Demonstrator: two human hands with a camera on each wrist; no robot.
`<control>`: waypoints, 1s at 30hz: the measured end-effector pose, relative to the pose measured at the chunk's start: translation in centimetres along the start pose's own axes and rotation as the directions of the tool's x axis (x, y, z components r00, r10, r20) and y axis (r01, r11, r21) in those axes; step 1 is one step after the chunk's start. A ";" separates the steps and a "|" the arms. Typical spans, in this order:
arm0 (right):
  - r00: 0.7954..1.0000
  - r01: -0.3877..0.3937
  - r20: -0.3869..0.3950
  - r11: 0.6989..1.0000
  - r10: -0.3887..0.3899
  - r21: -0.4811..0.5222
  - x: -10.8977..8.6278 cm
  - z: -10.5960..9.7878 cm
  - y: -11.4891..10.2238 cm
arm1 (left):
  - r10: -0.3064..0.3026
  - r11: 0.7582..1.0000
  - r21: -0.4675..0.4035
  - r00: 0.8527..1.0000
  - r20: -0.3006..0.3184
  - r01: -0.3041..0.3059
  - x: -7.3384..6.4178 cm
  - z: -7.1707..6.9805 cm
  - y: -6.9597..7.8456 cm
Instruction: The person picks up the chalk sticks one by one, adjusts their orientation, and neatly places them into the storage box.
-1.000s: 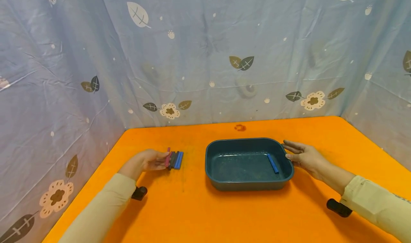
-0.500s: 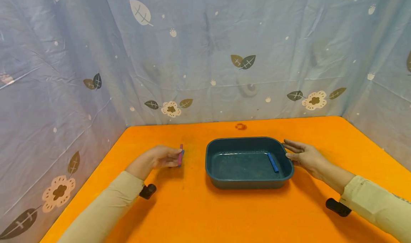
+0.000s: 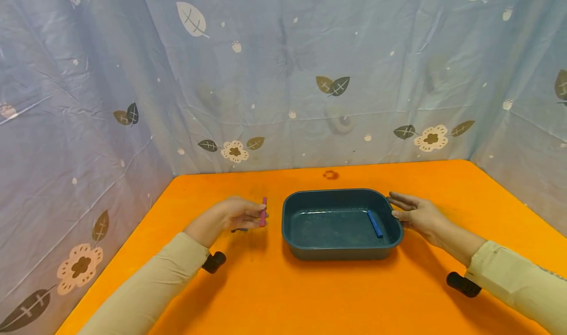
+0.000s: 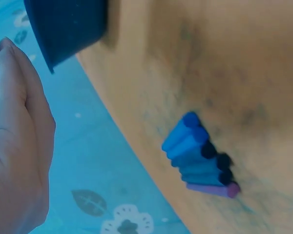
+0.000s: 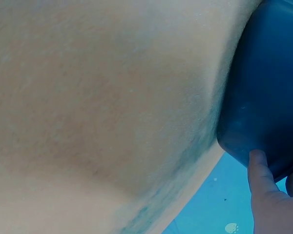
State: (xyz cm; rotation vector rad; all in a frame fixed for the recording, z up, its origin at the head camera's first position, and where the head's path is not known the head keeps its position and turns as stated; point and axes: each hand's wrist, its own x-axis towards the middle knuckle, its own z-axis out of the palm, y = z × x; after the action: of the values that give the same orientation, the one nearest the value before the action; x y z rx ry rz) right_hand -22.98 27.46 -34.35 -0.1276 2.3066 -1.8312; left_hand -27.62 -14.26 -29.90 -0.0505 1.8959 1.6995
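My left hand [image 3: 241,214] pinches a slim pink stick [image 3: 264,213] upright between thumb and fingers, above the table just left of a dark teal plastic tub [image 3: 341,255]. Inside the tub, a blue stick [image 3: 374,224] lies slanted near the right wall. Straight fingers of my right hand [image 3: 423,219] touch the tub's right end; in the right wrist view a fingertip [image 5: 258,157] presses its outer wall. A row of several sticks [image 4: 200,156], blue, dark and one pinkish, lies on the table below my left hand, mostly hidden by it in the head view.
The orange tabletop [image 3: 274,295] carries greenish smudges and a reddish ring mark [image 3: 330,175] near the back. A patterned blue curtain [image 3: 283,79] hangs along the back and both sides. A black wrist device [image 3: 214,262] hangs under my left cuff.
My left hand has lifted the pink stick off the row and carried it rightward, nearer to the tub. My right hand and the tub stay in place.
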 end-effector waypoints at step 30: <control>1.000 0.002 -0.004 1.000 -0.002 0.015 0.1 0.0 0.0 | -0.067 0.994 0.091 0.998 0.019 0.065 1.8 5.8 3.2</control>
State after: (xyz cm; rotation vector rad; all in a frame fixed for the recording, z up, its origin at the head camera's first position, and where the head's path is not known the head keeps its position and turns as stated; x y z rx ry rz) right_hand -23.12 27.39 -34.35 -0.1242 2.2958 -1.8517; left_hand -28.13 -7.69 -27.88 -0.0581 1.9309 1.5630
